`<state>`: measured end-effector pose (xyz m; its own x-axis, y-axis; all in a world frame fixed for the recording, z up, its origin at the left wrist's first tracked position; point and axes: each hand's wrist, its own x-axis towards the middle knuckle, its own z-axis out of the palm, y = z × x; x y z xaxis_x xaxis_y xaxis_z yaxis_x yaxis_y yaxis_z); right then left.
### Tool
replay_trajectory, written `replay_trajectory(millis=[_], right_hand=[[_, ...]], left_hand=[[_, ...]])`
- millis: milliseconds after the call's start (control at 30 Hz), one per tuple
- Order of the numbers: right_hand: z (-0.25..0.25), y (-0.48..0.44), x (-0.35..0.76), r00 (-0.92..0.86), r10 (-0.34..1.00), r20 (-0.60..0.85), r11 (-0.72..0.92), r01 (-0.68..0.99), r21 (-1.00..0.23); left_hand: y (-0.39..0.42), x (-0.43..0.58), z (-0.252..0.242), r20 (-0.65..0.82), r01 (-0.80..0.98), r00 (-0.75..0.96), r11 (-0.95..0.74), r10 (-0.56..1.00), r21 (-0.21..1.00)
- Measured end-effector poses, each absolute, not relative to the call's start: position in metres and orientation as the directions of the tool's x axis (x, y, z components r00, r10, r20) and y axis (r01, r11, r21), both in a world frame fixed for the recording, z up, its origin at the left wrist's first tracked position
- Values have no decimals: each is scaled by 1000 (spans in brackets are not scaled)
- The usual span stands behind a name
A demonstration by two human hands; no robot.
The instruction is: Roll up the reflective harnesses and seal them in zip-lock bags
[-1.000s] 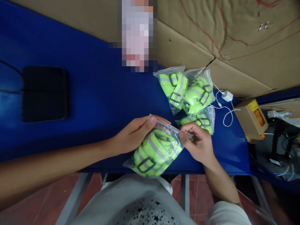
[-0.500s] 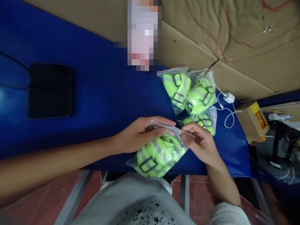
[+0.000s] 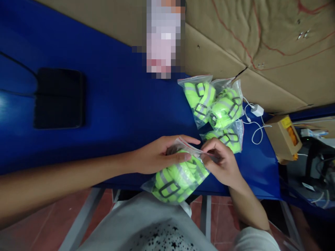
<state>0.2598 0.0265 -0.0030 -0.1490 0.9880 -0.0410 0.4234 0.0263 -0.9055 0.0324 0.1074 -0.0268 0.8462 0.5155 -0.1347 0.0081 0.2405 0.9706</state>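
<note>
A clear zip bag (image 3: 180, 177) is tilted between my hands at the table's front edge. Inside it lies a bundled neon-yellow strap with grey reflective stripes and a black buckle. My left hand (image 3: 162, 155) grips the bag near its top, thumb across the front and fingers behind. At the right end of the red-lined zip edge, my right hand (image 3: 220, 160) pinches the plastic between thumb and fingers. Just beyond my right hand rests another bagged strap (image 3: 225, 136), partly covered by it. Two more bagged straps (image 3: 200, 99) lie farther back against the wall covering.
On the blue table (image 3: 117, 94), a black flat device (image 3: 59, 98) with cables sits at left. A white charger (image 3: 257, 110) with its cord and a cardboard box (image 3: 282, 137) are at right. A brown covering (image 3: 261, 83) borders the back, beside a pixelated area.
The view has shifted slightly, so most table items appear a little farther right. My right hand's pinch stays near the right end of the zip edge, and both hands still hold the bag.
</note>
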Motion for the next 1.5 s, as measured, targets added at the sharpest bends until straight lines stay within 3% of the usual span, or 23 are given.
replay_trajectory(millis=[233, 600, 900, 1067, 1333, 1500], right_hand=[[-4, 26, 261, -188, 982, -19, 82, 512, -855], [-4, 27, 254, -223, 975, -19, 101, 513, -852], [-4, 29, 250, -294, 955, 44, 207, 552, -808], [-5, 26, 248, -309, 950, 52, 221, 546, -808], [-6, 23, 248, -274, 957, 95, 243, 577, -780], [-6, 24, 250, -206, 975, 82, 191, 591, -784]], left_hand=[[108, 30, -24, -135, 54, 889, 194, 437, 980], [104, 27, -37, -127, 112, 924, 63, 361, 992], [104, 26, -35, -78, 59, 955, 72, 287, 996], [102, 25, -36, -133, 140, 939, 1, 316, 990], [101, 25, -33, -128, 123, 926, 38, 355, 992], [103, 28, -24, -59, 27, 850, 70, 523, 997]])
